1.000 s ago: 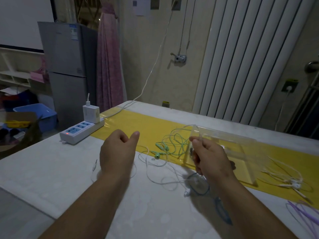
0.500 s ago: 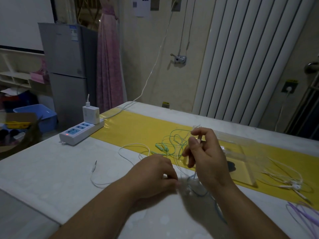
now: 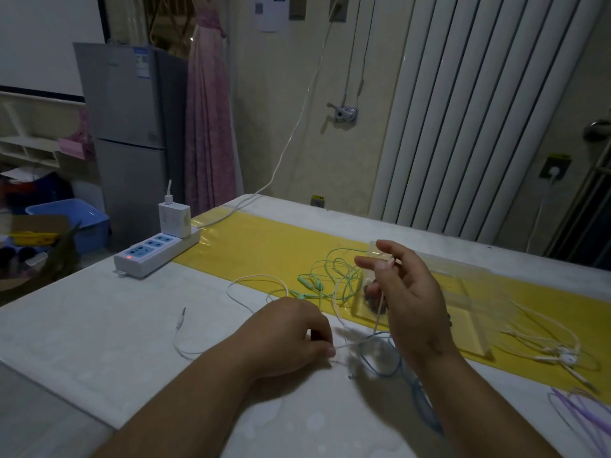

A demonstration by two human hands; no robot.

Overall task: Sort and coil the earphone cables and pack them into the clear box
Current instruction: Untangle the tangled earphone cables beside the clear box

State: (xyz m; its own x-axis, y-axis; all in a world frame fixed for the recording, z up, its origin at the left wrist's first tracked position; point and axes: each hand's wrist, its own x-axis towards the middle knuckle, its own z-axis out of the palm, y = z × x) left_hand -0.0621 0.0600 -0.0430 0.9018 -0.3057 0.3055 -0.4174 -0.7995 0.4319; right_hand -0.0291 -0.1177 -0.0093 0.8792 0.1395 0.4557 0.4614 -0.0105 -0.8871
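At the far left a power strip [image 3: 155, 256] with a charger [image 3: 174, 219] plugged in sits on the table [image 3: 82, 325], no part of the job. Just right of it the jack plug [image 3: 180, 320] of the white earphone cable [image 3: 251, 280] lies free, and the cable wanders in slack loops towards the left hand [image 3: 291, 335]. That hand rests low on the table with its fingers curled, pinching the white cable at its fingertips. Beyond it the green earphone cable [image 3: 330, 279] lies in a loose tangle on the yellow runner [image 3: 264, 246], untouched. The right hand [image 3: 406, 299] is raised, thumb and forefinger nipping the upper end of the same white cable, the other fingers loosely spread, so a short stretch hangs between the two hands. A blue cable [image 3: 423, 404] lies under the right forearm. Behind the right hand the clear box [image 3: 472, 292] lies on the runner; I cannot tell whether it holds anything. Further right lie another white earphone set [image 3: 558, 350] and a purple cable [image 3: 582, 411], both loose. The step looks like separating out the white cable and starting its coil, early in the task. The next move probably calls for drawing the slack through without snagging the green or blue cables, then winding even loops around the right fingers.
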